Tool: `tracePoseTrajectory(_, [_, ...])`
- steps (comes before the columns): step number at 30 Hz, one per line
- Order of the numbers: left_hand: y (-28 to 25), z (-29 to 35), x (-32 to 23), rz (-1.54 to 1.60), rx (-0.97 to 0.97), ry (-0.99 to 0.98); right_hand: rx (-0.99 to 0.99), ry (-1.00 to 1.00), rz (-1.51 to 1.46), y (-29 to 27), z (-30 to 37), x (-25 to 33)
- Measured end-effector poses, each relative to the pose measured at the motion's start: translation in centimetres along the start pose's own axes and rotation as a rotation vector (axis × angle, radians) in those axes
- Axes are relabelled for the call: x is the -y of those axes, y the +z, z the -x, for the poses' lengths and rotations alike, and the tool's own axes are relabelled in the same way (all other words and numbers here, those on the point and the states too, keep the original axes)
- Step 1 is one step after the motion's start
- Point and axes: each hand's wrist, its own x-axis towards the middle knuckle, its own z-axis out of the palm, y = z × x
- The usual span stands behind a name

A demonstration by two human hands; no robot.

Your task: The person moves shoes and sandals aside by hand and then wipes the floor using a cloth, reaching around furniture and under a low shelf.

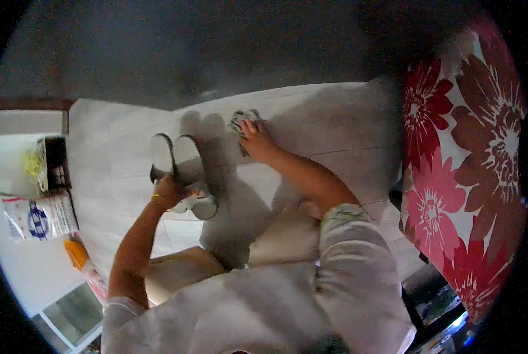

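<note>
- At far left, see a yellow-green bundle point(33, 164) beside a dark box point(56, 168), both too blurred to identify.
- Nearer the lower edge, spot a white plastic bag point(25, 221) with a blue mark, then an orange item point(75, 253), kind unclear.
- Left of centre, find the left hand point(169, 190) with grip curled around the straps of two pale slippers point(187, 159), fingertips hidden; cannot tell whether touching the tiled floor point(329, 138).
- Just right of the slippers, see the right hand point(257, 140) laid over a crumpled patterned cloth point(236, 125) on the floor; cannot tell whether pinching or merely pressing, with palm side hidden.
- At far right, notice a red-and-brown floral cover point(432, 177), cut off by the dark rim.
</note>
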Motion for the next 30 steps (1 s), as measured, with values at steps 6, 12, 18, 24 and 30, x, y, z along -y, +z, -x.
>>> tracePoseTrajectory(6, [-3.9, -7.1, -8.4, 0.009, -0.148, 0.148, -0.168, 0.38, -0.04, -0.6, 0.6, -7.9])
tracePoseTrajectory(12, [-6.5, -11.5, -12.2, 0.08, 0.081, -0.012, -0.328, 0.82, -0.003, -4.6, 14.9, -18.0])
tracePoseTrajectory(18, [-5.6, -15.9, -16.5, 0.066, -0.067, 0.043, -0.337, 1.198, 0.124, 2.5, 30.8, -18.2])
tracePoseTrajectory(24, [-6.0, -16.1, -18.6, 0.099, -0.14, -0.116, -0.185, 1.072, 0.209, -3.5, 22.9, -12.3])
tracePoseTrajectory(30, [-4.4, -17.3, -18.1, 0.107, -0.028, -0.227, -0.392, 1.006, 0.107, -5.2, 17.4, -30.4])
